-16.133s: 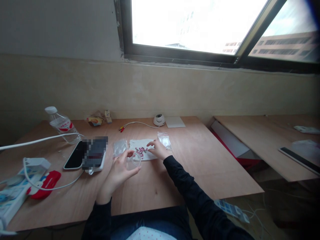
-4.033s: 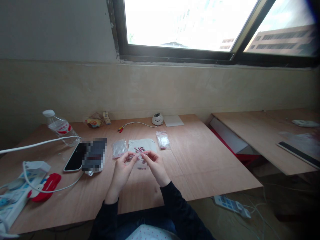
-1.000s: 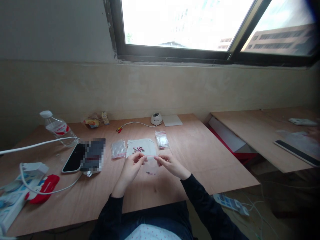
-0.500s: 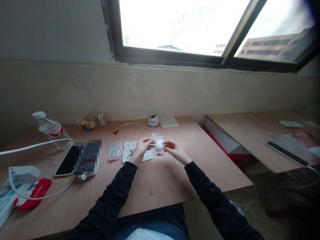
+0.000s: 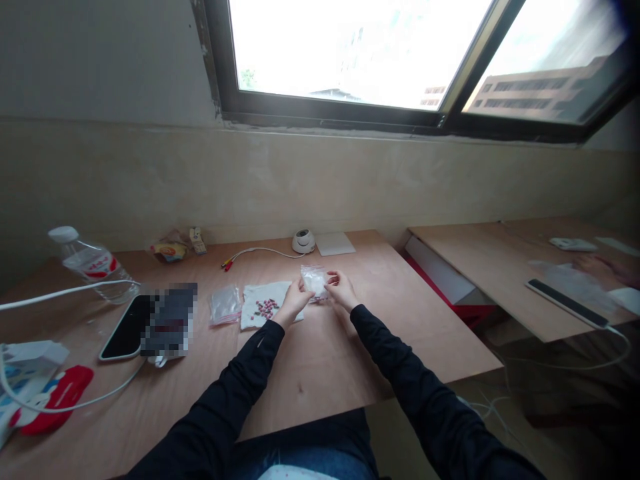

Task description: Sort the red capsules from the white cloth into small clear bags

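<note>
A small clear zip bag (image 5: pixel 315 275) is spread between my two hands above the table. My left hand (image 5: pixel 296 300) pinches its left side, and my right hand (image 5: pixel 342 291) has its fingers closed at the right side. Just left of my left hand lies a white cloth (image 5: pixel 253 295) with several small pink and dark red beads (image 5: pixel 267 308) on it. A stack of clear zip bags (image 5: pixel 225 305) sits against the cloth's left edge. Some dark red bits show at the bag's lower edge; whether they are inside or behind it, I cannot tell.
A dome camera (image 5: pixel 303 241) with a cable and a white flat square (image 5: pixel 335 244) lie at the back. On the left are a water bottle (image 5: pixel 97 267), a phone (image 5: pixel 125 330) and a red item (image 5: pixel 63 400). Another person's hand (image 5: pixel 595 267) rests on the right table (image 5: pixel 465 247).
My hands have drawn closer together around the bag. The bead pile on the cloth shows more fully, and the loose dark red bits below the bag are now largely covered. The view has shifted slightly.
</note>
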### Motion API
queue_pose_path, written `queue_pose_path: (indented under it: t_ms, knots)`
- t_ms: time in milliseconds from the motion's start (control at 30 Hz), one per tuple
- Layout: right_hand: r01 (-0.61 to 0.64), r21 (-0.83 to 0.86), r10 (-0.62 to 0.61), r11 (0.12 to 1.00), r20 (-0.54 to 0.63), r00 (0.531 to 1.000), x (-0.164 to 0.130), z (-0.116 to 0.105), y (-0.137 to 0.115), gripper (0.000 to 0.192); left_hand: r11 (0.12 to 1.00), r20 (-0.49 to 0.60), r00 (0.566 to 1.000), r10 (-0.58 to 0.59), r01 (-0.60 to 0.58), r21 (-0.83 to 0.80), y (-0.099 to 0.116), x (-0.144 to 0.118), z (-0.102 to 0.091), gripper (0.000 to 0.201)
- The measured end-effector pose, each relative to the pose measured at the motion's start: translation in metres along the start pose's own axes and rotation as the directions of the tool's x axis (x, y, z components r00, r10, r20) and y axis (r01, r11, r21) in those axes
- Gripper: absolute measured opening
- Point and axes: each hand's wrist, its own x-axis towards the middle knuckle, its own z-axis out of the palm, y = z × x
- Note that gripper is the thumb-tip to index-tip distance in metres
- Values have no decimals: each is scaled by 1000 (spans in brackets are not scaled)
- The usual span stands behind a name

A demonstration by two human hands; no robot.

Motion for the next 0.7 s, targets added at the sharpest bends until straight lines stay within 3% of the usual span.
queue_pose_path:
  t_ms: [200,433,700]
  knots:
    - [42,-58,-44,997,-37,998,-7,8,10,52,981,42,996,84,-90,174,-6,-14,7,62]
    - [89,-74,-91,993,-26,996,-15,14,19,52,896,77,990,120,-141,422,-5,-21,6,47]
    - [91,-97,-96,991,-51,994,-21,13,19,50,795,120,986,115,-164,584,-13,-31,6,50]
